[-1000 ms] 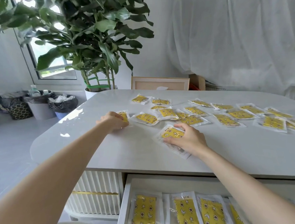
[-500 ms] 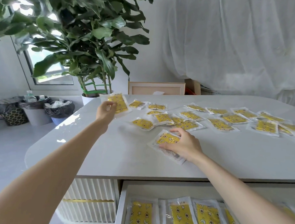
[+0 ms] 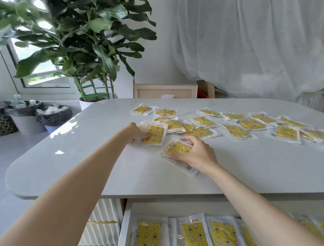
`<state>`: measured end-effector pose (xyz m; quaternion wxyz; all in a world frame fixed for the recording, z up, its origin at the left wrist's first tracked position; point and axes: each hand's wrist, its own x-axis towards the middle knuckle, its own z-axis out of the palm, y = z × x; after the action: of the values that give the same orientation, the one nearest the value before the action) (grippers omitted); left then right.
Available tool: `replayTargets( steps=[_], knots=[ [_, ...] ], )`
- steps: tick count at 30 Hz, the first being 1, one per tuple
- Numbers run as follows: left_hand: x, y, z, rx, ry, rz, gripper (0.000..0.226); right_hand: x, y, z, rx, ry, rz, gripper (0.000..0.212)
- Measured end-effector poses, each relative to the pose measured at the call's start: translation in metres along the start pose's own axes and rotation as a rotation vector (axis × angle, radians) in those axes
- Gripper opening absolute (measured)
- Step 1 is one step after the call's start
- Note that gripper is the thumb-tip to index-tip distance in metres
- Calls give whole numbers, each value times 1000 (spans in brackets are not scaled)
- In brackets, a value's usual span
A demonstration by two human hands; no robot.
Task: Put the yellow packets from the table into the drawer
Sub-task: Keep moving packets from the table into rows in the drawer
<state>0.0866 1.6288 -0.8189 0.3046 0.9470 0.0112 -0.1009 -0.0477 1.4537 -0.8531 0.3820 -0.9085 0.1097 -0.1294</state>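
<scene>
Several yellow packets in clear wrappers lie scattered over the far half of the white table [image 3: 99, 176]. My left hand [image 3: 138, 134] pinches one yellow packet [image 3: 156, 134] and holds it down on the tabletop, its thumb on top. My right hand [image 3: 195, 154] lies over a small stack of packets [image 3: 176, 148] near the table's middle, fingers curled round its far edge and thumb at the near edge. Below the table's front edge the open drawer [image 3: 127, 223] holds several yellow packets [image 3: 195, 237] laid side by side.
A large potted plant [image 3: 77, 44] stands past the table's left corner. Bins lined with black bags [image 3: 54, 115] sit on the floor at the left. A wooden frame [image 3: 164, 91] leans behind the table, and a white curtain hangs at the back right.
My left hand lifted a packet from the table's left, carried it rightwards and set it down beside the stack. My right hand stayed on the stack.
</scene>
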Motion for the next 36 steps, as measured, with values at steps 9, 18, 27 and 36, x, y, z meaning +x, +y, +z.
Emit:
replayTargets(
  steps=[9,18,27,36],
  knots=[
    [-5,-4,12,-322,16,-9,103,-2,-1,0,20,16,24,74],
    [-26,0,13,-707,-3,61,25,-1,0,-1,101,6,34,42],
    [-54,-6,-13,-805,158,174,25,-12,-11,-32,855,-45,317,39],
    [-122,24,-11,-982,-33,280,29,-43,-54,-74,1145,-106,330,64]
  ],
)
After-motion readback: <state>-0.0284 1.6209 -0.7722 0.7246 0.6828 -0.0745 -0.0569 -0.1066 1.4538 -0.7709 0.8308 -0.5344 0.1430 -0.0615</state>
